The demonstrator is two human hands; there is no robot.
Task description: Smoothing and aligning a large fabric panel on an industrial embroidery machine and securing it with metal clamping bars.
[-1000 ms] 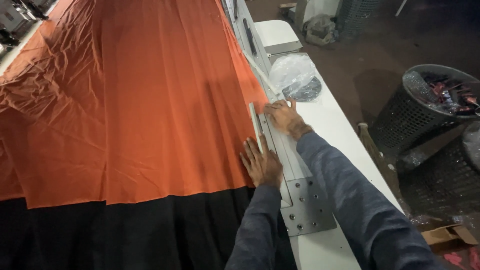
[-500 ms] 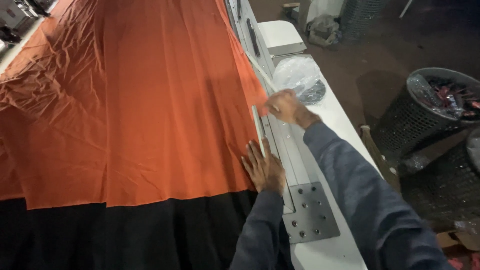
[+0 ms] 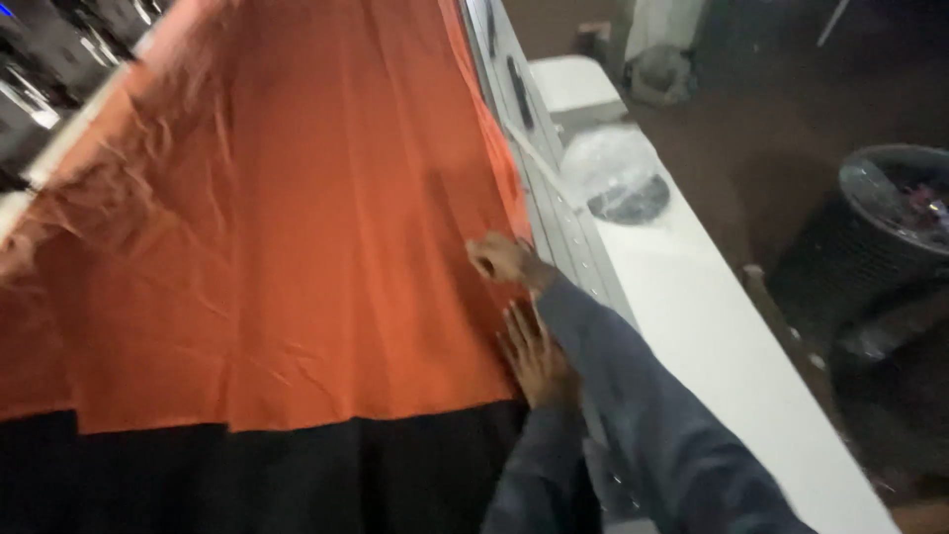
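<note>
Orange fabric point(image 3: 297, 227) lies spread over black cloth point(image 3: 247, 475) on the bench point(image 3: 712, 336). My left hand point(image 3: 534, 356) presses flat, fingers apart, pinning its right edge; my right hand point(image 3: 499, 259) pinches that edge farther along, against the metal rail point(image 3: 554, 213).

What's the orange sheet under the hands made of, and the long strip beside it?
Orange sheet: looks like thin woven fabric, matte; it creases and wrinkles softly. Long strip: probably metal, pale grey with a row of small holes or fasteners, though blur leaves it open.
</note>
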